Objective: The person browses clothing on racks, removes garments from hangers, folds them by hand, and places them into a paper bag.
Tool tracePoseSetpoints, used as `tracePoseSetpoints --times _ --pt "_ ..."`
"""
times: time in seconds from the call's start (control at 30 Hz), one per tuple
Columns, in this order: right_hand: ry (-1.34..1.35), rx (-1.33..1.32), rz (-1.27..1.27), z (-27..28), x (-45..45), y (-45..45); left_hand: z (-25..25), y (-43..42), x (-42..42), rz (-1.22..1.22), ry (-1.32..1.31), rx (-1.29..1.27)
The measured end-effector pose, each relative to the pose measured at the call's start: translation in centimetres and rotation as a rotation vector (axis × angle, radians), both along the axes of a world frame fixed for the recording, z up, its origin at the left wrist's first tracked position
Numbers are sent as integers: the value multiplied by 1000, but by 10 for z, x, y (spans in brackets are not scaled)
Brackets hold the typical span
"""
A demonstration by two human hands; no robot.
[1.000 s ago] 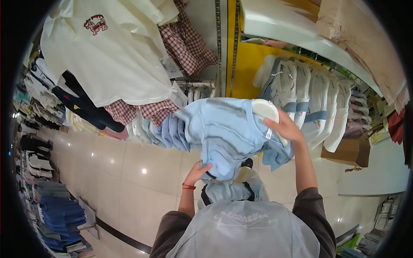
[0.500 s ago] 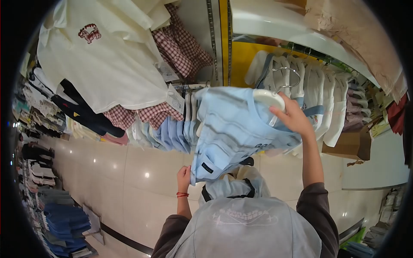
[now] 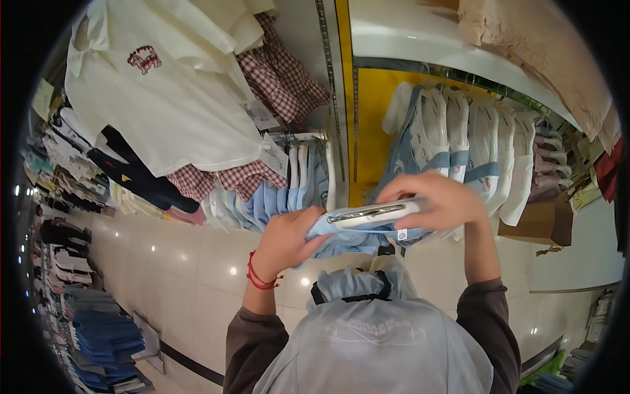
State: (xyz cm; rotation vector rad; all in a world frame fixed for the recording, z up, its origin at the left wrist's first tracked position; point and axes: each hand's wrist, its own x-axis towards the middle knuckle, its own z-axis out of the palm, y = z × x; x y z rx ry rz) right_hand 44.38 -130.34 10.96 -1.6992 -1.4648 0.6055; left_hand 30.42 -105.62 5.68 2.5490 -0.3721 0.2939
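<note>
A light blue shirt (image 3: 351, 244) hangs in front of my chest on a white hanger (image 3: 384, 215) with a metal hook, seen from above. My left hand (image 3: 289, 238) is closed on the shirt's left shoulder, thumb pressed toward the cloth. At the opposite end, my right hand (image 3: 441, 203) curls around the hanger and neckline, partly smeared by motion. A small white label (image 3: 401, 234) shows below the hanger by the right fingers. Most of the shirt's body is hidden beneath its top edge.
Ahead on the left, a large cream shirt (image 3: 164, 98) with checked cloth hangs over a row of blue garments (image 3: 272, 200). White and blue garments (image 3: 482, 157) hang from a rail on the right, above a cardboard box (image 3: 541, 223). Folded jeans (image 3: 108, 338) lie at lower left.
The shirt has gone from spread out and tilted to hanging with its shoulders toward me. My left hand moved from its hem up to the shoulder; my right hand came lower.
</note>
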Motion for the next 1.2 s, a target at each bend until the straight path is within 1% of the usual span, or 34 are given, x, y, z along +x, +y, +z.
tracePoseSetpoints --times 0.07,0.17,0.2,0.23,0.33,0.43,0.53,0.63,0.73,0.8,0.87,0.9,1.0,1.03,1.13,1.17,1.2 --pt "368 169 142 -9 27 -26 20 6 1 -86 60 21" --pt "917 551 406 -48 60 -39 52 7 7 -169 99 -33" --pt "1082 609 360 -61 56 -29 58 10 13 -186 102 -64" --pt "1211 657 291 -72 49 -16 57 16 23 -191 99 -41" --pt "1519 728 68 -121 5 25 54 23 50 -148 57 -277" --pt "1709 649 -134 -173 -38 47 47 43 67 70 -1 -293" --pt "1775 484 -306 -221 -68 37 23 72 69 222 82 -366" --pt "1730 257 -447 -254 -84 -1 10 86 62 295 91 -340" --pt "1590 17 -547 -265 -88 -36 4 91 50 342 119 -335" --pt "1495 -89 -545 -265 -84 -51 -1 92 42 355 103 -372" --pt "1410 -127 -483 -265 -75 -58 -7 95 35 358 50 -431" --pt "1362 -117 -426 -265 -69 -61 -6 94 28 361 57 -384" --pt "655 -128 -435 -252 -42 -69 2 84 5 339 66 -268" --pt "549 -115 -649 -227 -41 -70 3 75 -1 310 66 -248" --pt "437 371 -904 -167 -37 -61 -1 46 -14 242 136 -140" --pt "269 349 -889 -141 -37 -55 -4 37 -16 221 171 -95" --pt "103 327 -871 -114 -40 -49 -10 28 -17 219 160 -129"
